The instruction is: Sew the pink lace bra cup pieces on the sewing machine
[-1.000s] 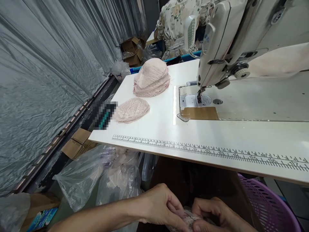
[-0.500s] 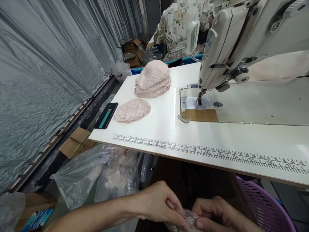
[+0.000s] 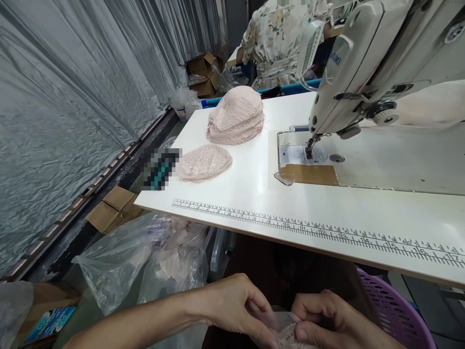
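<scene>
At the bottom of the view, below the table's front edge, a piece of pale pink lace fabric is pinched between both hands. My left hand has its thumb and fingers closed on the left side of the lace. Opposite it, my right hand grips the right side with thumb and bent forefinger. The lower part of the lace is cut off by the frame. Up on the white table lie a stack of pink lace cups and a flatter lace cup piece in front of it.
A sewing machine stands on the table's right, its needle area beyond a printed ruler. A phone-like item lies at the left edge. Plastic bags and a purple basket sit below. A person sits beyond.
The camera view has shifted slightly, so the table and machine appear farther right. Both hands keep hold of the lace, with only slight finger movement.
</scene>
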A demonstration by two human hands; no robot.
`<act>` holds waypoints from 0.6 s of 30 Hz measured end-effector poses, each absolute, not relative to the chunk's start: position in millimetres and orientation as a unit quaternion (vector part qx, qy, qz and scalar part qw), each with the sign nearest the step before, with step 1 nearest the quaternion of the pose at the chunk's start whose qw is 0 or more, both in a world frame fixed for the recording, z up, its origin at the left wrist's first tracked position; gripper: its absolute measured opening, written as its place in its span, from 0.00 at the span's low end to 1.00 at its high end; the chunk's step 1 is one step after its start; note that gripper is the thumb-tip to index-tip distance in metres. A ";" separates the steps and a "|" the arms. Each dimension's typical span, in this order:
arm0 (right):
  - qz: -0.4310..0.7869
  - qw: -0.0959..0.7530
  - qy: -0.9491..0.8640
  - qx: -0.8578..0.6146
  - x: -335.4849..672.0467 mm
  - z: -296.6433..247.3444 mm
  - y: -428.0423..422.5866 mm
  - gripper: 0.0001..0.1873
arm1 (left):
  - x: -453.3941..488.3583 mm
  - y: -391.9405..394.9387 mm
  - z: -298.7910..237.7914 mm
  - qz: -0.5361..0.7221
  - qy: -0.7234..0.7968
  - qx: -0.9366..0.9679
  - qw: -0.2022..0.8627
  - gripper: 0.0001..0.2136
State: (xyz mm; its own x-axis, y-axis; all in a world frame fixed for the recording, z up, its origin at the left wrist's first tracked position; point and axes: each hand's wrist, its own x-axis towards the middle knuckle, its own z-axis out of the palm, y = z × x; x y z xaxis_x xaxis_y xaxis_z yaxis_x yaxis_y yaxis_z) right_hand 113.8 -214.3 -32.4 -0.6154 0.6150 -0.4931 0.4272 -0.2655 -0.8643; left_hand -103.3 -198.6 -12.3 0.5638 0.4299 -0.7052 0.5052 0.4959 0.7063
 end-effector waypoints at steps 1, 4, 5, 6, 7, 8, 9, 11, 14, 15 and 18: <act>0.676 0.072 -0.594 -0.430 114.8 -31.3 -212.6 0.21 | -105.6 -198.2 -12.9 -0.028 0.456 0.506 0.732 0.17; 0.709 0.083 -0.565 -0.415 116.3 -28.9 -209.0 0.25 | -110.3 -197.7 -14.3 -0.030 0.437 0.500 0.747 0.12; 0.718 0.084 -0.557 -0.409 116.3 -28.6 -208.5 0.26 | -111.3 -197.5 -14.5 -0.030 0.433 0.497 0.751 0.11; 0.724 0.086 -0.552 -0.405 116.2 -28.7 -208.3 0.27 | -112.0 -197.1 -14.6 -0.029 0.429 0.496 0.754 0.11; 0.727 0.085 -0.550 -0.402 116.2 -29.1 -208.4 0.27 | -112.8 -196.7 -14.7 -0.026 0.423 0.496 0.757 0.11; 0.728 0.086 -0.549 -0.401 116.2 -29.9 -208.7 0.27 | -113.5 -196.3 -14.9 -0.023 0.415 0.498 0.761 0.11; 0.728 0.087 -0.549 -0.401 116.3 -31.0 -209.1 0.27 | -114.3 -196.0 -15.3 -0.020 0.406 0.497 0.766 0.11; 0.724 0.092 -0.549 -0.407 116.7 -33.5 -209.5 0.25 | -116.0 -195.7 -17.1 -0.016 0.394 0.496 0.773 0.13; 0.733 0.098 -0.532 -0.413 117.7 -37.9 -209.6 0.23 | -118.3 -196.9 -21.9 -0.016 0.402 0.500 0.767 0.15; 0.738 0.100 -0.524 -0.413 118.4 -39.6 -209.8 0.23 | -118.8 -197.6 -23.6 -0.016 0.407 0.496 0.767 0.14; 0.750 0.109 -0.504 -0.413 121.7 -45.0 -211.6 0.21 | -119.5 -198.7 -26.8 -0.009 0.407 0.483 0.775 0.09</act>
State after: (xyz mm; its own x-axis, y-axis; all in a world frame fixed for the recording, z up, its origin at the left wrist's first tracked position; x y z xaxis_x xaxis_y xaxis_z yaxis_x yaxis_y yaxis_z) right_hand 121.7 -211.6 -45.0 -0.6346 0.5800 -0.5108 0.2540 -0.4677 -0.8466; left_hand -119.5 -198.7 -26.8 0.6680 0.3802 -0.6397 0.4075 0.5324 0.7419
